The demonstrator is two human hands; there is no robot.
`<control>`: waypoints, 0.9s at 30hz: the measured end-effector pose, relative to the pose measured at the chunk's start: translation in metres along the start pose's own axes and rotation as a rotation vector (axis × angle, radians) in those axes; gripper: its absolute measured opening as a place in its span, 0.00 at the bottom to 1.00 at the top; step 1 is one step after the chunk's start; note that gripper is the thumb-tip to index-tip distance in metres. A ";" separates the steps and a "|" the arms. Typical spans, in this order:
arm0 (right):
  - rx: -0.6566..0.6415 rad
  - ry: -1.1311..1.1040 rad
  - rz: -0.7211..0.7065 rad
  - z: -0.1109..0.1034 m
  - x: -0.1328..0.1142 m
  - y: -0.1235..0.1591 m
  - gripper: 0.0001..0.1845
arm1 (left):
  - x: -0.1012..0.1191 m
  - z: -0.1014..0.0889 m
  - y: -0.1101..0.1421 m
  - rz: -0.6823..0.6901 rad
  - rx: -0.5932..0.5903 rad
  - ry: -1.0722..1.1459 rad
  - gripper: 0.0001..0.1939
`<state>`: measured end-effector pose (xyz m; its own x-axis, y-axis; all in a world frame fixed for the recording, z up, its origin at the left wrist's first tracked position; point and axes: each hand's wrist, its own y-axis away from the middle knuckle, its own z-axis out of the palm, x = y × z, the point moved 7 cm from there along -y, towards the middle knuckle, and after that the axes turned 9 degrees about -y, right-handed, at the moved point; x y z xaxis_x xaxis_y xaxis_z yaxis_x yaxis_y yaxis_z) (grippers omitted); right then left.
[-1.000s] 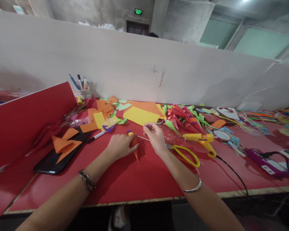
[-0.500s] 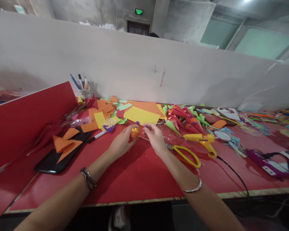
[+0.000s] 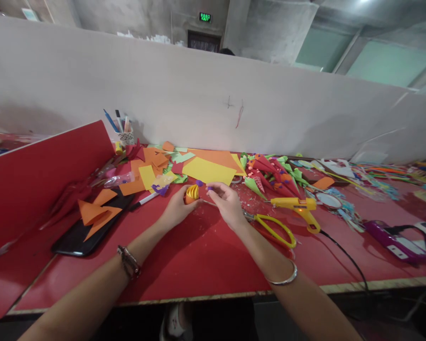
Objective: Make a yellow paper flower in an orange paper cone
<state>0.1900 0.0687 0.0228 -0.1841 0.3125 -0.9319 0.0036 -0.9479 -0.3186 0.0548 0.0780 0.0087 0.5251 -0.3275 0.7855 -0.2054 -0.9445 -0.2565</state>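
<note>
My left hand point(image 3: 178, 207) is closed around a small orange and yellow paper piece point(image 3: 192, 193) whose yellow part shows ridged layers. A small purple ball point(image 3: 199, 183) sits at its upper end. Just to the right, my right hand point(image 3: 227, 201) pinches another small purple bit point(image 3: 209, 188) between thumb and fingertips, a little apart from the paper piece. Scissors with yellow handles point(image 3: 275, 230) lie beside my right wrist. Beyond them rests a yellow glue gun point(image 3: 298, 206) with a small orange light and a black cord.
Yellow paper point(image 3: 209, 171) and orange scraps lie behind my hands. Red and green paper cones point(image 3: 270, 173) are heaped to the right. A black phone point(image 3: 88, 237) lies at left under orange scraps, near a pen cup point(image 3: 126, 137). A purple power strip point(image 3: 390, 241) is at right.
My left hand has turned the paper piece so its yellow ridges face up more. My right hand has shifted slightly left and down with the purple bit.
</note>
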 end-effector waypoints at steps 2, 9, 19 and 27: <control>0.001 0.004 0.002 0.000 0.000 0.000 0.09 | -0.002 0.003 0.001 -0.038 -0.036 0.114 0.21; 0.001 -0.024 -0.018 0.000 0.000 0.001 0.10 | -0.001 -0.001 -0.001 -0.005 0.070 0.033 0.20; -0.016 0.159 -0.252 0.008 -0.025 0.011 0.09 | -0.007 -0.001 -0.001 -0.037 0.059 0.059 0.16; -0.090 0.163 -0.264 0.019 -0.029 0.017 0.07 | -0.004 0.003 0.000 0.087 0.050 0.114 0.17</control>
<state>0.1766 0.0426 0.0474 -0.0301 0.5593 -0.8284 0.0650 -0.8259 -0.5600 0.0557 0.0789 0.0038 0.4098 -0.4055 0.8171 -0.2028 -0.9138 -0.3518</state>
